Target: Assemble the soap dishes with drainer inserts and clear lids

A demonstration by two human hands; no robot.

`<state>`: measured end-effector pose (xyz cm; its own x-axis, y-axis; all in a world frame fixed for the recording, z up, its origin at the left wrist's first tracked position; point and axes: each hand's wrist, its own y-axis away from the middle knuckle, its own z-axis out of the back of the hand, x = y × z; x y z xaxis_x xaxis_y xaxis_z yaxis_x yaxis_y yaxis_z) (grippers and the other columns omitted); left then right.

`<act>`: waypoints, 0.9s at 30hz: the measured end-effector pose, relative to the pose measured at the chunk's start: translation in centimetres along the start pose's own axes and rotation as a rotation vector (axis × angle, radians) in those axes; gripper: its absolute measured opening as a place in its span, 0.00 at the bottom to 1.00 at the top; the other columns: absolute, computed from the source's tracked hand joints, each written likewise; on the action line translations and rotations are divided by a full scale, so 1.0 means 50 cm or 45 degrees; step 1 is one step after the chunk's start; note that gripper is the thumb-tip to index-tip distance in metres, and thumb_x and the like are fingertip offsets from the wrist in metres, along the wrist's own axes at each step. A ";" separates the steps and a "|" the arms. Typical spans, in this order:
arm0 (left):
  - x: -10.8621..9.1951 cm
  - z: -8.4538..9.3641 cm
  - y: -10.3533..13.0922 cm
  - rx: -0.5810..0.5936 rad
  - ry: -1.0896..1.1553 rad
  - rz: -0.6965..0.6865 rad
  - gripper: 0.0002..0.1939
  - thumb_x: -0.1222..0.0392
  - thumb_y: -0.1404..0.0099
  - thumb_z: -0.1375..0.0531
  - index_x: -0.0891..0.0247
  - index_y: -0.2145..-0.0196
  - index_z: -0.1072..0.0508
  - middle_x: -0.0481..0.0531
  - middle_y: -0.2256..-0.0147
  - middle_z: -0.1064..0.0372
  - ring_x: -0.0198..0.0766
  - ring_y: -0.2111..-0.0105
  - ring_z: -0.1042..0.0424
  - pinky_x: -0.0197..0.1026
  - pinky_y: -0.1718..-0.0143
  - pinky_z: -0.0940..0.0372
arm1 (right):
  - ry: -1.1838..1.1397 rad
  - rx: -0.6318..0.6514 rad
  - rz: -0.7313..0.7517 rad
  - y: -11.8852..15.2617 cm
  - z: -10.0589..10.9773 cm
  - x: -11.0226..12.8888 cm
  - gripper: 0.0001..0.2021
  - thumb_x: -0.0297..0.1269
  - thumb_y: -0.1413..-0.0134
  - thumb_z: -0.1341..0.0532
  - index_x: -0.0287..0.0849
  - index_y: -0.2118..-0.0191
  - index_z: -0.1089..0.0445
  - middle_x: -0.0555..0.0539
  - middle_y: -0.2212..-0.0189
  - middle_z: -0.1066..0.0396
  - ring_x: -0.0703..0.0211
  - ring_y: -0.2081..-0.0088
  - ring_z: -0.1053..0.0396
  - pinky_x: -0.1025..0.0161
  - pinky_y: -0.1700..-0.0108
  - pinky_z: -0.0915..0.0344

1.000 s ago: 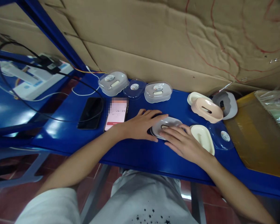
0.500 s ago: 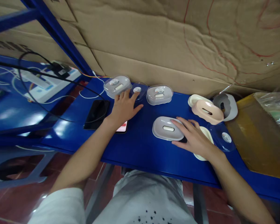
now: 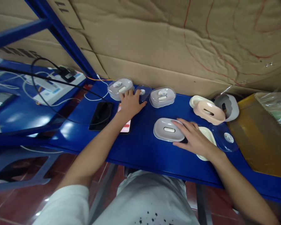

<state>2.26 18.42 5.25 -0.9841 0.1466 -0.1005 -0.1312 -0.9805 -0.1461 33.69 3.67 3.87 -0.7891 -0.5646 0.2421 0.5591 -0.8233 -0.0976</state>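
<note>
My right hand (image 3: 194,137) grips the right end of a grey soap dish (image 3: 162,132), thumb at the near side and fingers over the far rim. A small white oval piece (image 3: 169,129) sits in the dish's middle. My left hand (image 3: 130,104) is at a clear plastic lid (image 3: 146,90) with a round sticker, its fingers apart and bent at the lid's left and near edges. The lid lies flat on the table. Two grey soap dishes under clear lids stand on either side: one on the left (image 3: 125,83), one on the right (image 3: 169,95).
On the right lie a peach dish (image 3: 212,117), a grey part (image 3: 233,107), cream pieces (image 3: 207,132) and another clear lid (image 3: 224,143). A cardboard box (image 3: 259,137) stands beyond. A black phone (image 3: 99,115), a lit phone (image 3: 125,128) and cables (image 3: 46,109) are left.
My left hand has drawn its fingers in more at the clear lid. The view has shifted slightly. My right hand and the grey dish stay in place.
</note>
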 end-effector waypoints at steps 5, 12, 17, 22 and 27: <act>0.016 0.024 -0.001 -0.174 0.222 0.063 0.26 0.45 0.29 0.36 0.59 0.40 0.25 0.66 0.41 0.25 0.70 0.37 0.32 0.69 0.37 0.41 | -0.031 -0.046 -0.001 -0.004 -0.005 0.004 0.50 0.54 0.31 0.35 0.53 0.18 0.67 0.31 0.22 0.50 0.30 0.24 0.45 0.30 0.32 0.38; 0.010 0.087 0.077 -0.417 0.969 -0.491 0.20 0.51 0.30 0.35 0.56 0.44 0.28 0.59 0.42 0.25 0.53 0.44 0.25 0.57 0.42 0.31 | -0.091 -0.308 0.015 -0.005 0.019 0.000 0.61 0.61 0.38 0.30 0.52 0.18 0.74 0.29 0.19 0.64 0.25 0.21 0.58 0.25 0.29 0.42; -0.044 0.064 0.131 -0.134 1.004 -1.077 0.28 0.55 0.36 0.31 0.54 0.40 0.31 0.60 0.33 0.34 0.57 0.32 0.35 0.64 0.31 0.38 | -0.139 -0.481 0.023 0.000 0.041 -0.007 0.60 0.59 0.39 0.29 0.56 0.18 0.71 0.37 0.18 0.67 0.26 0.20 0.58 0.27 0.25 0.46; -0.046 0.015 0.125 0.242 0.975 -1.126 0.33 0.61 0.39 0.30 0.55 0.37 0.32 0.63 0.32 0.39 0.58 0.30 0.38 0.63 0.30 0.38 | -0.242 -0.166 0.064 -0.003 0.013 -0.003 0.44 0.51 0.30 0.34 0.58 0.19 0.57 0.38 0.22 0.49 0.36 0.24 0.44 0.35 0.27 0.36; -0.034 0.024 0.117 0.404 0.919 -1.089 0.32 0.62 0.38 0.30 0.54 0.37 0.32 0.61 0.32 0.40 0.56 0.30 0.39 0.61 0.28 0.40 | -0.168 -0.142 0.082 -0.004 0.000 -0.001 0.39 0.50 0.30 0.34 0.56 0.21 0.49 0.37 0.22 0.48 0.35 0.25 0.42 0.33 0.30 0.34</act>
<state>3.05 12.27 5.74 -0.2763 0.7167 -0.6403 -0.8443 -0.4993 -0.1945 33.60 3.85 3.90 -0.7083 -0.6095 0.3561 0.5697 -0.7915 -0.2214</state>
